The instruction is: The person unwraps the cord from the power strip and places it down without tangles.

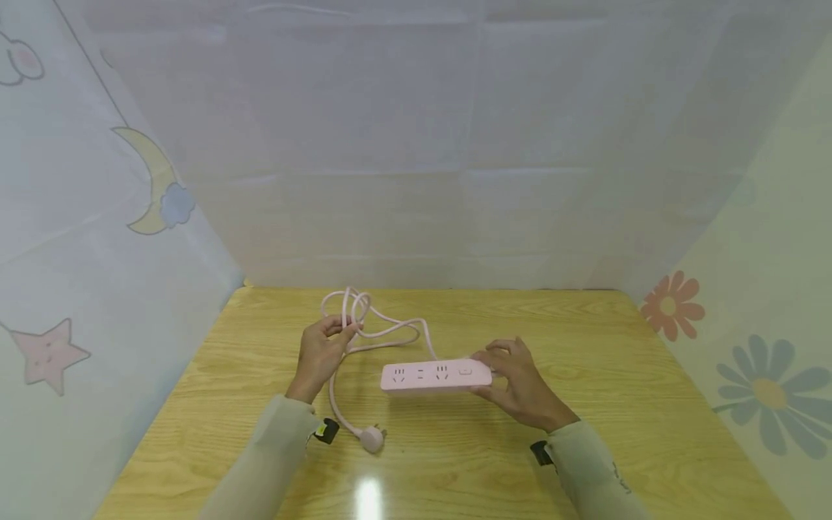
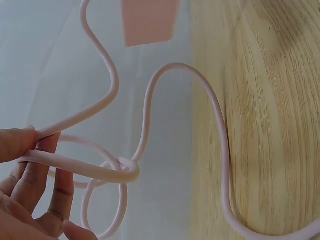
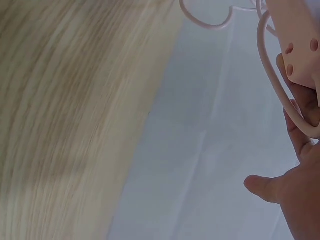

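Observation:
A pink power strip point(image 1: 432, 376) is held by its right end in my right hand point(image 1: 523, 383), sockets facing up toward the head view. Its pink cord point(image 2: 224, 140) loops up and over to the left. My left hand point(image 1: 320, 354) pinches the cord between thumb and fingers, where it bunches into several loops. The round plug point(image 1: 372, 439) hangs or lies at the cord's other end, nearer me, prongs pointing right. In the right wrist view, the end of the strip point(image 3: 300, 55) has small round holes, with fingers behind it; part of the hand is cut off.
The wooden table point(image 1: 585, 325) runs back to a pale hanging sheet point(image 1: 416, 180). Printed side walls with a moon point(image 1: 152, 180) and flowers point(image 1: 770, 393) stand to the left and right. Each wrist carries a small black device point(image 1: 327, 431).

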`<state>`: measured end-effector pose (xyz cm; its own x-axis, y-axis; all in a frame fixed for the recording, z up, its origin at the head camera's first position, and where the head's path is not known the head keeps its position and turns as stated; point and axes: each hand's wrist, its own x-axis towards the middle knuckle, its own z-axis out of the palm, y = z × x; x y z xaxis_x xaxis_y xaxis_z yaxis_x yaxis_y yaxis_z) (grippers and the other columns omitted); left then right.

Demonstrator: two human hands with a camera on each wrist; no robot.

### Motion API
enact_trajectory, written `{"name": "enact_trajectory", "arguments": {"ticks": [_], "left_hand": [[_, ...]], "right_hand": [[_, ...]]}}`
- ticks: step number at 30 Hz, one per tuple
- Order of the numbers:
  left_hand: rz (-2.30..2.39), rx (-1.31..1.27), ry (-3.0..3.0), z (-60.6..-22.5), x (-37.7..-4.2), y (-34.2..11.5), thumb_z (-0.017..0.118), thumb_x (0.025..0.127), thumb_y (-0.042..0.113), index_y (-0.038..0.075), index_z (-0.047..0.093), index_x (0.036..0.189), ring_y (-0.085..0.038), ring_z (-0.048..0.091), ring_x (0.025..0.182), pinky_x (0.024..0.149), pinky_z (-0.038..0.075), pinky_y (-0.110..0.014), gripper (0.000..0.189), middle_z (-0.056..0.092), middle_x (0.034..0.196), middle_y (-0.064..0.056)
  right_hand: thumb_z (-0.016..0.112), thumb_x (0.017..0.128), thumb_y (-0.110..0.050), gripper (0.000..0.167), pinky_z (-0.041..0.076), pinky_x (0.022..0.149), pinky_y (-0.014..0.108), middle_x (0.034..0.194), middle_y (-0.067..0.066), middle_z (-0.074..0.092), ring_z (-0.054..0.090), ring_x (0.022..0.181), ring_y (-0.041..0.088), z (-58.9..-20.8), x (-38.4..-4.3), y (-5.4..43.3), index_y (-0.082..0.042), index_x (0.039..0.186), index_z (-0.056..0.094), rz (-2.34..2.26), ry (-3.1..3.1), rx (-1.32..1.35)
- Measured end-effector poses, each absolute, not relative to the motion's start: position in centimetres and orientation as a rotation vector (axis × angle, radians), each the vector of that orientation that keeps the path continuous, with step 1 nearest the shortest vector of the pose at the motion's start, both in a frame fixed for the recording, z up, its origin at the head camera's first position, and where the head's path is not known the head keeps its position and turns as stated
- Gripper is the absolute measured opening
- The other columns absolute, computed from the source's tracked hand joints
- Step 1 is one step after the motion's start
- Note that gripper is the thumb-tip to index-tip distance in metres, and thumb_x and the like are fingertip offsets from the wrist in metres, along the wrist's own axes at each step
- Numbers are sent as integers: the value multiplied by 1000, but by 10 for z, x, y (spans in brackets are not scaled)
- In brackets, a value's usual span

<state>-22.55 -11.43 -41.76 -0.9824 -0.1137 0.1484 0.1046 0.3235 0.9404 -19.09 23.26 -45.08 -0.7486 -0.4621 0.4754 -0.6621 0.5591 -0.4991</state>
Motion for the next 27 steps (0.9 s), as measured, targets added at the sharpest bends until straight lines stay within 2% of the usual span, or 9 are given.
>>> {"name": "enact_trajectory", "arguments": {"ticks": [4, 10, 15, 20, 24, 27], "left_hand": [[-1747, 10, -2411, -419, -226, -115, 73, 93, 17, 2, 73, 103, -25, 62, 102, 75, 46, -33, 18, 74, 101, -13], [-1824, 43, -2467, -427, -226, -119, 71, 95, 17, 1, 71, 108, -27, 66, 100, 79, 52, -32, 20, 73, 105, -13], [-1828, 54, -2544, -434, -224, -123, 70, 95, 18, -2, 70, 108, -34, 66, 104, 93, 49, -49, 23, 73, 103, -15], [-1825, 38, -2643, -442, -220, -126, 69, 96, 17, 1, 71, 108, -32, 64, 109, 100, 41, -62, 21, 74, 104, -12], [-1814, -7, -2703, -451, -216, -125, 68, 96, 14, 2, 71, 104, -33, 64, 110, 99, 41, -64, 14, 74, 106, -13], [-1783, -72, -2727, -456, -212, -122, 67, 96, 11, 4, 71, 100, -32, 64, 108, 95, 46, -58, 9, 74, 103, -11]], "right_hand": [[85, 80, -17, 43, 8, 107, 75, 115, 2, 70, 48, 118, 30, -453, -191, 234, -12, 120, 69, 952, -2526, 926], [85, 80, -17, 45, 10, 107, 75, 114, 3, 70, 47, 119, 29, -455, -191, 235, -11, 120, 68, 949, -2515, 938], [84, 80, -17, 45, 9, 108, 73, 114, 2, 69, 46, 119, 28, -454, -191, 235, -9, 121, 68, 981, -2515, 949], [84, 80, -15, 44, 8, 108, 75, 113, 2, 69, 46, 118, 26, -453, -192, 233, -9, 121, 67, 1018, -2497, 949], [83, 81, -14, 44, 8, 108, 75, 114, 3, 69, 47, 118, 28, -453, -193, 232, -8, 122, 67, 1045, -2472, 938], [82, 82, -12, 43, 9, 106, 76, 113, 4, 68, 47, 117, 29, -454, -195, 232, -8, 122, 66, 1041, -2442, 929]]}}
